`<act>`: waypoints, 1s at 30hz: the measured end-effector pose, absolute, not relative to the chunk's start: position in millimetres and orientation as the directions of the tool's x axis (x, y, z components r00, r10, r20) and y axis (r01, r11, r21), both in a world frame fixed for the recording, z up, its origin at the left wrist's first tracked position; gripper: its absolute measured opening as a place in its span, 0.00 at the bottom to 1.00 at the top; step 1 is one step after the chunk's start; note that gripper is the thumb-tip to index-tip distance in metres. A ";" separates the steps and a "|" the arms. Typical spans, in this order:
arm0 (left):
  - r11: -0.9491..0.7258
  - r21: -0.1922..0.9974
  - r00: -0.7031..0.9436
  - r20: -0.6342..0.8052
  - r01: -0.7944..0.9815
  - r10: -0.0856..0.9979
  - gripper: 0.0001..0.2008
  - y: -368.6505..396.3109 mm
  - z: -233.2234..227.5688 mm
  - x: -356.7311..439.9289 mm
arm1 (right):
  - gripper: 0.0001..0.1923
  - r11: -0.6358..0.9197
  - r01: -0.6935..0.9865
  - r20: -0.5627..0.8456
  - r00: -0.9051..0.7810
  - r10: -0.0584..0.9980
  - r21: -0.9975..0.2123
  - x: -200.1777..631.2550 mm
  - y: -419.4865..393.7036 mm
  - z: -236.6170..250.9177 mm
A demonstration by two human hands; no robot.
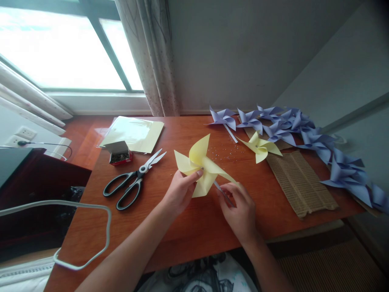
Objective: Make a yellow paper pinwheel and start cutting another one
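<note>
A yellow paper pinwheel (199,160) is held up over the table in front of me. My left hand (182,188) pinches it near its centre, the thumb lying by the small dark pin there. Behind its lower right side runs a thin pale stick (224,194), and my right hand (238,207) is closed around that stick. Another yellow pinwheel (260,147) lies to the right, beyond my right hand. Open-bladed scissors (138,174) with dark handles rest left of my left hand.
A small red box (120,155) of dark bits stands by yellow paper sheets (136,136) at the back left. Several purple pinwheels (279,132) line the back and right edge, near corrugated cardboard (299,182). Small specks are scattered mid-table. A white cable (107,227) crosses the left side.
</note>
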State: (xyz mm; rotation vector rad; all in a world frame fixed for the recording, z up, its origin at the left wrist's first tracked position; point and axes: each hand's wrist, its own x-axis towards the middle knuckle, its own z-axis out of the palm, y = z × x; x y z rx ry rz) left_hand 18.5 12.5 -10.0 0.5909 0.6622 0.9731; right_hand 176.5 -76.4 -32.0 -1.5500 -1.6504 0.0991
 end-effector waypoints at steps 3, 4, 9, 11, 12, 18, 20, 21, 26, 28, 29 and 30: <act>0.439 0.720 0.396 -0.244 -0.537 0.885 0.18 12.3 -10.0 19.1 | 0.06 0.243 0.789 0.527 0.117 0.842 -0.564 177.1 -77.1 -34.0; 0.440 0.723 0.393 -0.249 -0.533 0.885 0.18 12.3 -10.0 19.3 | 0.06 0.245 0.791 0.533 0.117 0.838 -0.561 177.4 -77.3 -34.5; 0.445 0.733 0.372 -0.276 -0.515 0.886 0.17 12.6 -9.7 18.9 | 0.07 0.241 0.772 0.522 0.135 0.842 -0.588 177.5 -76.9 -33.6; 0.444 0.736 0.373 -0.276 -0.511 0.886 0.16 12.7 -9.4 18.6 | 0.08 0.234 0.759 0.506 0.142 0.851 -0.608 177.3 -76.5 -32.9; 0.443 0.737 0.374 -0.273 -0.510 0.886 0.15 12.8 -9.3 18.5 | 0.08 0.230 0.753 0.496 0.144 0.857 -0.616 177.2 -76.3 -32.8; 0.444 0.740 0.374 -0.276 -0.505 0.885 0.13 13.2 -8.7 17.6 | 0.09 0.210 0.707 0.414 0.129 0.901 -0.676 178.0 -76.6 -32.1; 0.449 0.739 0.379 -0.278 -0.502 0.883 0.12 13.4 -8.1 17.2 | 0.09 0.214 0.677 0.396 0.125 0.910 -0.704 178.3 -76.5 -30.9; 0.451 0.739 0.382 -0.280 -0.500 0.881 0.12 13.5 -7.7 17.0 | 0.09 0.215 0.665 0.390 0.124 0.913 -0.715 178.5 -76.4 -30.2; 0.472 0.743 0.384 -0.308 -0.475 0.871 0.14 13.8 -6.1 16.5 | 0.08 0.202 0.661 0.380 0.137 0.915 -0.723 178.8 -75.2 -29.6; 0.479 0.742 0.379 -0.320 -0.469 0.868 0.15 14.0 -6.0 16.5 | 0.08 0.195 0.669 0.374 0.133 0.918 -0.718 179.0 -75.0 -30.3; 0.481 0.741 0.376 -0.326 -0.468 0.868 0.15 14.2 -6.1 16.5 | 0.08 0.194 0.671 0.371 0.130 0.919 -0.716 179.0 -75.0 -30.7; 0.482 0.740 0.372 -0.330 -0.468 0.868 0.16 14.4 -6.3 16.5 | 0.08 0.197 0.672 0.372 0.126 0.920 -0.714 179.0 -75.0 -31.0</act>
